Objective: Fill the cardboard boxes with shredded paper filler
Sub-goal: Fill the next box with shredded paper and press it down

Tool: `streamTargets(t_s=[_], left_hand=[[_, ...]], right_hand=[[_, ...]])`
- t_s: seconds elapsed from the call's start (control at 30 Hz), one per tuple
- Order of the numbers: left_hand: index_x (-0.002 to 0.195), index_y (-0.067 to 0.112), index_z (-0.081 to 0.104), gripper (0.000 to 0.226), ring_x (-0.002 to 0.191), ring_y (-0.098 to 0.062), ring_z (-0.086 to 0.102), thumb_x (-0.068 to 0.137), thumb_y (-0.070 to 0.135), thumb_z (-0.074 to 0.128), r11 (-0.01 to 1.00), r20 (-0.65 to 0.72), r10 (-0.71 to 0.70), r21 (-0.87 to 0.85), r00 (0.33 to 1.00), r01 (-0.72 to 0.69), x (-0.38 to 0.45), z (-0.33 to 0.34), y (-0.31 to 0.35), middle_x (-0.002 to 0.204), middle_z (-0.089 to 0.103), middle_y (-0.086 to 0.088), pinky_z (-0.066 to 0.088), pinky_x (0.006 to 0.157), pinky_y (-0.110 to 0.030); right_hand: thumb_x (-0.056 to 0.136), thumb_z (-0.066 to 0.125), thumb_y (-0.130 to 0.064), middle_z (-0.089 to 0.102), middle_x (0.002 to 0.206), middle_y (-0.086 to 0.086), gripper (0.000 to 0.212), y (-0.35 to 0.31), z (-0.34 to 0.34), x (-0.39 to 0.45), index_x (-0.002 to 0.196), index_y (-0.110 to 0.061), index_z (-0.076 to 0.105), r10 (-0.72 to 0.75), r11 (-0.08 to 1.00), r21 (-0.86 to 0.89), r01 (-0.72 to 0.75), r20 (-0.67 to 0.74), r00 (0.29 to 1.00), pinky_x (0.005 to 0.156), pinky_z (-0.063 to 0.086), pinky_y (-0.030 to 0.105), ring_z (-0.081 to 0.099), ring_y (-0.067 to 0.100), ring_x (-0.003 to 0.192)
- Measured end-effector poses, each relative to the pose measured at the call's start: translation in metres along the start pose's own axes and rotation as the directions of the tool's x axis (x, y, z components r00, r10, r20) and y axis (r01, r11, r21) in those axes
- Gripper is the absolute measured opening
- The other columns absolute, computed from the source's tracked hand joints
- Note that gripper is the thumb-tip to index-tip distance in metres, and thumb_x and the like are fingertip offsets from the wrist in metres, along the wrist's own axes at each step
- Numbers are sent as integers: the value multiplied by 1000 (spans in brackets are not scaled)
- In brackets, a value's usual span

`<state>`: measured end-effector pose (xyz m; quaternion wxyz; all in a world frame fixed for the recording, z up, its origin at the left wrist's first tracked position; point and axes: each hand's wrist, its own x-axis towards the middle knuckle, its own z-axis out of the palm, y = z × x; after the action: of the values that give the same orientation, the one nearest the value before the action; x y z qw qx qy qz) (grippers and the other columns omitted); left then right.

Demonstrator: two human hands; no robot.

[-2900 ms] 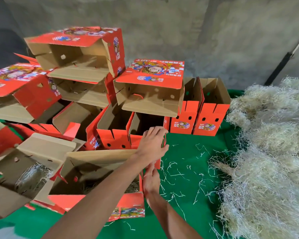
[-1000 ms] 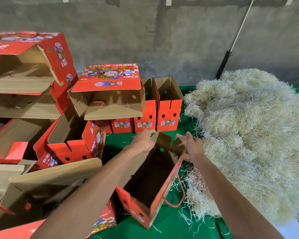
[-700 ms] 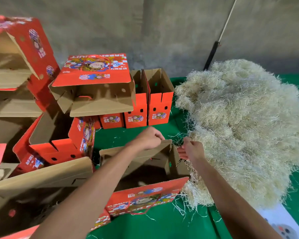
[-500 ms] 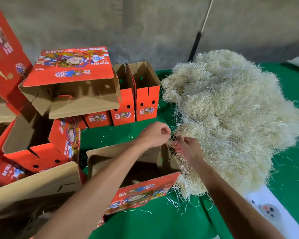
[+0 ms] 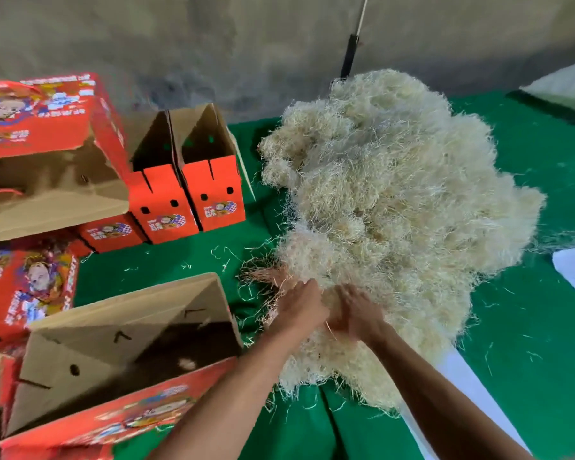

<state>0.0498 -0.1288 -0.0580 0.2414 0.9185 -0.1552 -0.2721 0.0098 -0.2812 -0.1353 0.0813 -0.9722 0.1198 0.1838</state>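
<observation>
Fingers of both hands (image 5: 329, 313) dig — into shredded paper (image 5: 389, 207).

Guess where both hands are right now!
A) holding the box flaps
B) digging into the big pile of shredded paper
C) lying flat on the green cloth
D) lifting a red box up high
B: the left hand and right hand are both pushed into the near edge of the shredded paper pile, just right of the open cardboard box, which neither hand touches.
</observation>
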Motion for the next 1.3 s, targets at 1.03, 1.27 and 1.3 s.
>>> streamTargets(t_s=[1.03,1.27,1.3], left_hand=[[146,33,43,79,122,-27,55,88,83,24,327,-111,-356,-945,928,12,-44,-164,-24,140,55,-2,53,93,-49],[137,33,53,79,122,-28,56,82,87,37,94,-115,-179,-991,977,-100,-54,-189,-43,138,59,-3,45,101,-56],[126,35,59,76,113,-27,61,77,90,40,32,-134,-130,-991,982,-131,-55,-190,-46,124,67,-1,50,93,-53]], right_hand=[[87,68,-60,63,87,-7,55,-183,-268,-22,106,-9,72,-160,383,675,631,-624,765,78,50,22,58,6,78],[85,65,-67,63,103,-14,67,-234,-303,-27,120,-11,69,-134,301,703,645,-638,758,81,43,22,58,-3,85],[88,61,-67,62,85,-13,62,-239,-300,-25,105,-8,70,-167,302,697,650,-633,756,72,42,22,54,-3,71]])
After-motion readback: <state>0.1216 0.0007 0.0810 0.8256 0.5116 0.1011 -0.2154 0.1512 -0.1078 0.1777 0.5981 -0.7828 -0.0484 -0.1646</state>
